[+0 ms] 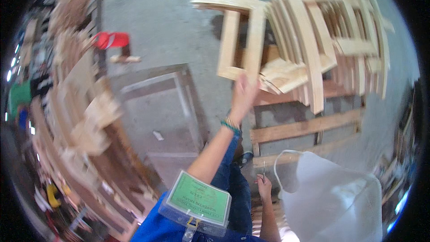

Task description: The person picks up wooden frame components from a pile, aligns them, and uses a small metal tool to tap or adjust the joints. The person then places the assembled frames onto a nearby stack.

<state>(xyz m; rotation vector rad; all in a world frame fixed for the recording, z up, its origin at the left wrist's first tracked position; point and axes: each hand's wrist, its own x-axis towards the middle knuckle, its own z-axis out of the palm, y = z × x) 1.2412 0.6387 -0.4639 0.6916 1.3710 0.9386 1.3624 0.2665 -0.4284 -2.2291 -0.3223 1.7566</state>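
Observation:
Ahead of me a pale wooden frame (pixel 255 40) stands tilted at the left end of a row of similar frames. My left hand (pixel 244 93), reaching forward with bracelets on its wrist, is closed on the frame's lower end; the fingers are partly blurred. Low and to the right, beside my leg, my right hand (pixel 264 185) is closed around a small thin tool (pixel 264 170) with a pointed metal end and a bit of red near the fingers. Its exact kind is too small to make out.
The stacked wooden frames (pixel 295 27) rest on a wooden pallet (pixel 309 125). A white sack (pixel 331 197) stands at lower right. On the left are piled wooden pieces (pixel 89 125) and a flat framed panel (pixel 156 103) on the floor. A red object (pixel 112 40) lies beyond.

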